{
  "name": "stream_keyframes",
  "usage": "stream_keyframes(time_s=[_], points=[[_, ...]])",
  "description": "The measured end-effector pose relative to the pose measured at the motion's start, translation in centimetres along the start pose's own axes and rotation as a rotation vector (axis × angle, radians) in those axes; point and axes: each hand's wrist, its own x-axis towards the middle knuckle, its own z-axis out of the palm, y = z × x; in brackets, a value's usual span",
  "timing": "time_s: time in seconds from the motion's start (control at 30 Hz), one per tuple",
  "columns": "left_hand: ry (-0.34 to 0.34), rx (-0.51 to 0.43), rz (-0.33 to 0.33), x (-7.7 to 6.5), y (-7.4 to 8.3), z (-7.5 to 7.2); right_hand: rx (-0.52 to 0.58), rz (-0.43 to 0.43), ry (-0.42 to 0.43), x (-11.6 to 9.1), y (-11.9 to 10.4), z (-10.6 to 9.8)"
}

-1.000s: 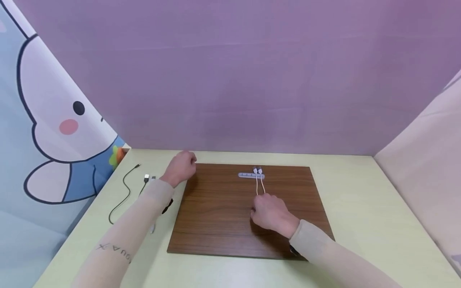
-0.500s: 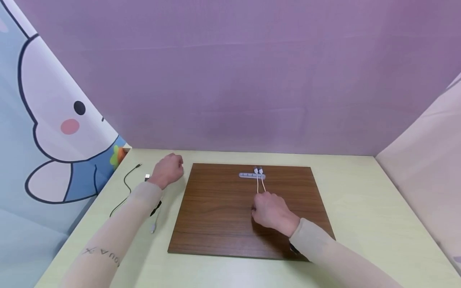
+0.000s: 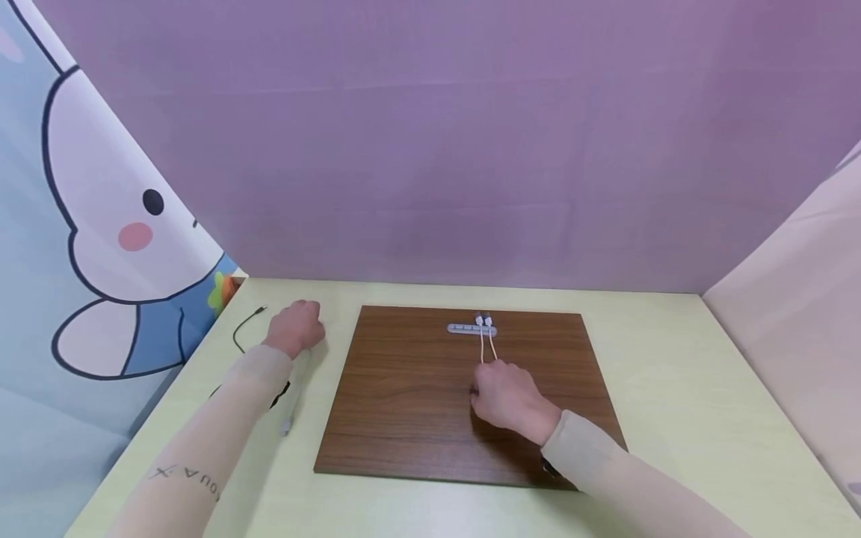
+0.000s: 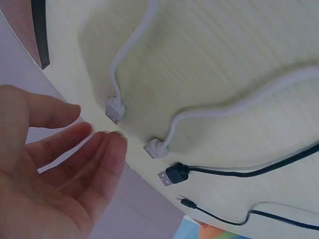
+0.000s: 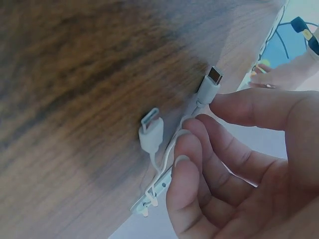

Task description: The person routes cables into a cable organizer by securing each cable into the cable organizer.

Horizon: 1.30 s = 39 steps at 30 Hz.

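Grip apart at left hand (image 3: 294, 329), near white metal-tipped plug (image 4: 115, 108); impossible to tell at right hand (image 3: 507, 397), beside slim white cable (image 5: 206, 93).
Farther out, pale-blue slotted strip (image 3: 464, 329) holding cable on brown wood-grain board (image 3: 403, 396); pale-yellow tabletop (image 3: 686, 373) under plug.

On the table (image 3: 673, 373), the board (image 3: 403, 418) lies right of the loose cables (image 4: 234, 110); on its far part sits the cable holder (image 3: 463, 329), two cables (image 5: 151, 137) in its right end

Board (image 3: 403, 400), lower centre: wood-grained, smooth. White cables (image 4: 237, 108): matt plastic; plug tips (image 5: 216, 74), metal. Backdrop (image 3: 430, 157), upper frame: creased matt cloth.
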Motion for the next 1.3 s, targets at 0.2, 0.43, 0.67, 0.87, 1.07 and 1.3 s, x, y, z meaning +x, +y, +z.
stream_keyframes(time_s=[0.2,0.43,0.67,0.87,1.07,1.3], points=[[-0.041,-0.026,-0.028,0.3,-0.3,0.3,0.017,-0.008,0.008,-0.1,0.3,0.2],[-0.044,-0.064,-0.050,0.2,-0.7,0.7,0.027,-0.027,0.008,-0.2,0.4,0.3],[-0.040,-0.132,-0.087,0.0,-0.6,0.5,0.012,-0.038,0.015,-0.2,0.7,0.3],[-0.050,-0.135,-0.083,-0.1,-0.1,0.3,0.013,-0.051,0.018,-0.2,0.9,0.2],[-0.053,-0.190,-0.052,0.0,0.4,0.2,0.046,-0.043,0.016,-0.2,1.0,-0.1],[-0.063,-0.238,0.010,-0.5,0.4,0.0,0.082,-0.039,0.040,0.0,0.9,-0.3]])
